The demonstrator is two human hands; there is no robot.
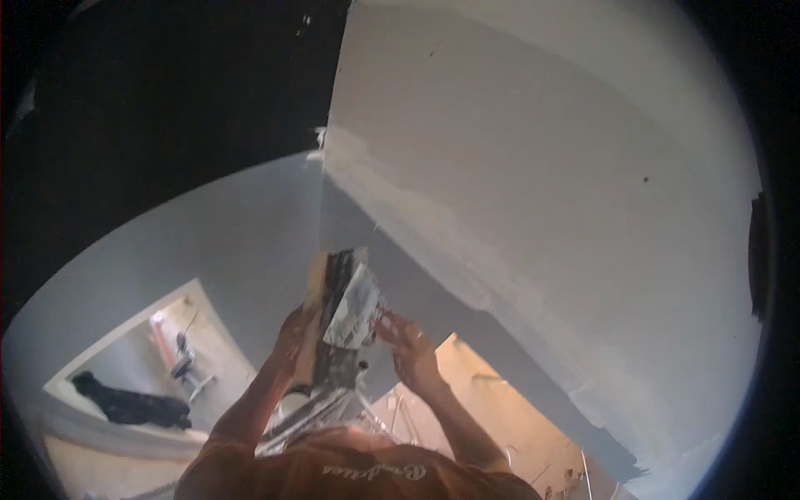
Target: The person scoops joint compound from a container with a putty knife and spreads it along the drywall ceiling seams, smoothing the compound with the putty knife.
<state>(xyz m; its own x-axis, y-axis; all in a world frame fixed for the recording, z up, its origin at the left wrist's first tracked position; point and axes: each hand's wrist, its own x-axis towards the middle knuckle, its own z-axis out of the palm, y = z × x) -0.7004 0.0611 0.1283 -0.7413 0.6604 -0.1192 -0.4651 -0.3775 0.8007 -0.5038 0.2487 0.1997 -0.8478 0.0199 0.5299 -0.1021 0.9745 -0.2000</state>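
Note:
Both my hands are raised together in front of my chest, below the corner of the room. My left hand (293,337) is closed round the side of a long, narrow tray-like piece (337,268), dark with a tan edge and pale smears. My right hand (408,346) has its fingers closed at the edge of a broad putty knife (353,307), whose pale blade is smeared with white and grey compound. The blade lies against or just over the long piece; which of these I cannot tell. Its handle is hidden.
Overhead, the pale ceiling (533,142) carries a rough white band of compound (442,242) along its joint with the grey wall (400,242). A black surface (183,92) fills the upper left. A white-framed opening (125,329) shows a dark item (129,404) at the lower left.

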